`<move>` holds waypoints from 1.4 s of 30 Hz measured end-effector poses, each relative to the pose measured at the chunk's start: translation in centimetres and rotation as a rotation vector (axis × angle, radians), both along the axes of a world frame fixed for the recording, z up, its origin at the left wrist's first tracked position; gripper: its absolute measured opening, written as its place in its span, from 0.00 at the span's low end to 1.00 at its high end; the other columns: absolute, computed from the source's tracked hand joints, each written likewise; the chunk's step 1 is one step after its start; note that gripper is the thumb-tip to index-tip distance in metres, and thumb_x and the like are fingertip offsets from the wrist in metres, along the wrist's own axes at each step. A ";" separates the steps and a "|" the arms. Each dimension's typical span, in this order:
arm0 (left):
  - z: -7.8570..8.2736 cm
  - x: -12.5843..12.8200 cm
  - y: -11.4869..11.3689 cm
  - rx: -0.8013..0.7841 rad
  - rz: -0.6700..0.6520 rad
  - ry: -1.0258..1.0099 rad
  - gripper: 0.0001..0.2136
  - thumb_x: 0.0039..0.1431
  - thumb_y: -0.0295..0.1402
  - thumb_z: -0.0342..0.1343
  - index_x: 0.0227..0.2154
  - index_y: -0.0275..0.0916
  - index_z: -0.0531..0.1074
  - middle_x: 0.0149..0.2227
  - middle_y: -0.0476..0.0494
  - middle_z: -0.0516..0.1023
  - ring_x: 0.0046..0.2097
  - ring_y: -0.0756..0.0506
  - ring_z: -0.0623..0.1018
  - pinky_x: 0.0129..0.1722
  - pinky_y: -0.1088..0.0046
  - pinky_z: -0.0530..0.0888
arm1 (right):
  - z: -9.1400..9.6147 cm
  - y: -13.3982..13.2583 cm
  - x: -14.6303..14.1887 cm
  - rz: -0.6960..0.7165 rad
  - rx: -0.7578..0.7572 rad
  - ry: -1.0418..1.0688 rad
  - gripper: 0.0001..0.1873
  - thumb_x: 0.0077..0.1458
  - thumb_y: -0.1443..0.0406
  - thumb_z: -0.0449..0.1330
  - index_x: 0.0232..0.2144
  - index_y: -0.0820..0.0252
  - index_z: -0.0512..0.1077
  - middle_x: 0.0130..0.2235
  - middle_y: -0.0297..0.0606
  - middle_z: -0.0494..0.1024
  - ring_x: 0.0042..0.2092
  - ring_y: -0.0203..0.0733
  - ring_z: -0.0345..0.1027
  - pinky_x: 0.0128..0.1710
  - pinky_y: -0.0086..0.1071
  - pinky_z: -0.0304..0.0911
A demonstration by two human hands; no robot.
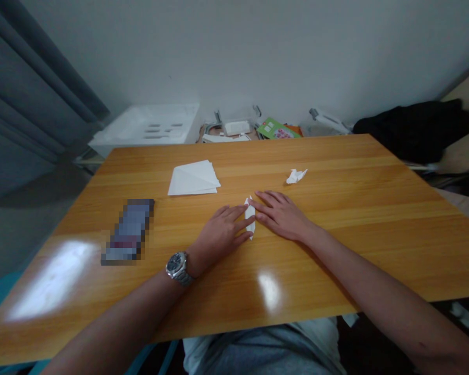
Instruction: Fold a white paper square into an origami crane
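A small folded piece of white paper (250, 214), long and narrow with pointed ends, lies on the wooden table between my hands. From its left side, my left hand (224, 229) rests fingertips on it, fingers spread; a metal watch (176, 264) circles that wrist. My right hand (279, 214) lies flat to the right, fingers apart, with fingertips at the paper's right edge. Farther back on the right sits a small crumpled-looking folded white paper (296, 176). A stack of white paper sheets (194, 177) lies behind my left hand.
A blurred-out phone-like device (128, 230) lies on the table (336, 177) at left. Beyond the far edge are a white tray-like box (148, 122), a green booklet (277, 128) and assorted items. A black cloth (406, 127) is at right, a grey curtain (35, 83) at left.
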State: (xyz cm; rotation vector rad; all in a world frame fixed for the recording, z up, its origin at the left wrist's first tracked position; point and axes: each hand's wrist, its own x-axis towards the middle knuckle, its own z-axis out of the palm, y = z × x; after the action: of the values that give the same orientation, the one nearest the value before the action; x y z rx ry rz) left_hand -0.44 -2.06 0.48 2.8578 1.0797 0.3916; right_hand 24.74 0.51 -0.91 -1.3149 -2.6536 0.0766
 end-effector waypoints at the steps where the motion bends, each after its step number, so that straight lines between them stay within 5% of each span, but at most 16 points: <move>1: 0.0 0.0 0.1 0.008 -0.008 0.004 0.21 0.71 0.43 0.52 0.63 0.47 0.68 0.65 0.36 0.68 0.66 0.38 0.68 0.65 0.51 0.64 | 0.0 -0.1 0.0 -0.006 -0.001 -0.001 0.30 0.72 0.48 0.40 0.70 0.45 0.58 0.72 0.40 0.57 0.70 0.56 0.52 0.67 0.54 0.51; 10: 0.2 -0.8 0.3 -0.072 -0.176 0.063 0.23 0.73 0.46 0.46 0.66 0.47 0.64 0.70 0.37 0.60 0.71 0.39 0.61 0.70 0.51 0.56 | -0.4 0.7 0.4 -0.021 -0.014 0.014 0.29 0.73 0.51 0.41 0.70 0.49 0.58 0.73 0.39 0.55 0.72 0.51 0.48 0.70 0.52 0.49; 17: 0.2 -1.0 0.0 -0.098 -0.152 0.082 0.24 0.71 0.49 0.47 0.67 0.55 0.61 0.73 0.40 0.54 0.73 0.38 0.57 0.71 0.43 0.49 | -0.7 0.7 0.9 0.000 -0.007 0.035 0.30 0.73 0.51 0.41 0.71 0.49 0.55 0.74 0.38 0.51 0.74 0.52 0.44 0.70 0.53 0.49; 26: 0.2 -0.9 -0.1 -0.055 -0.156 0.046 0.25 0.70 0.49 0.50 0.68 0.52 0.62 0.71 0.38 0.60 0.71 0.37 0.60 0.71 0.43 0.50 | -0.2 0.3 0.8 0.146 -0.045 -0.003 0.28 0.74 0.54 0.42 0.72 0.45 0.51 0.73 0.35 0.54 0.74 0.52 0.45 0.69 0.60 0.45; 32: 0.5 -0.8 -0.3 -0.076 -0.175 0.037 0.26 0.71 0.48 0.49 0.68 0.47 0.62 0.69 0.39 0.64 0.70 0.39 0.62 0.72 0.51 0.54 | -0.2 0.3 0.8 0.143 -0.071 -0.005 0.29 0.74 0.54 0.41 0.73 0.46 0.48 0.73 0.34 0.54 0.74 0.50 0.45 0.70 0.60 0.42; 42: 0.3 -1.0 -0.2 -0.098 -0.190 0.018 0.27 0.69 0.49 0.52 0.68 0.51 0.61 0.69 0.41 0.63 0.70 0.38 0.62 0.72 0.46 0.52 | -0.5 0.4 0.6 0.074 -0.088 0.022 0.31 0.73 0.50 0.39 0.73 0.44 0.45 0.73 0.33 0.54 0.74 0.49 0.45 0.71 0.58 0.42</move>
State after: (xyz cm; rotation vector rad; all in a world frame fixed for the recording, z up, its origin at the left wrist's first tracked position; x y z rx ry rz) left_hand -1.44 -2.23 0.76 2.8485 0.7959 0.2923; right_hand 25.31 0.96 -1.42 -1.2332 -2.7081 0.2194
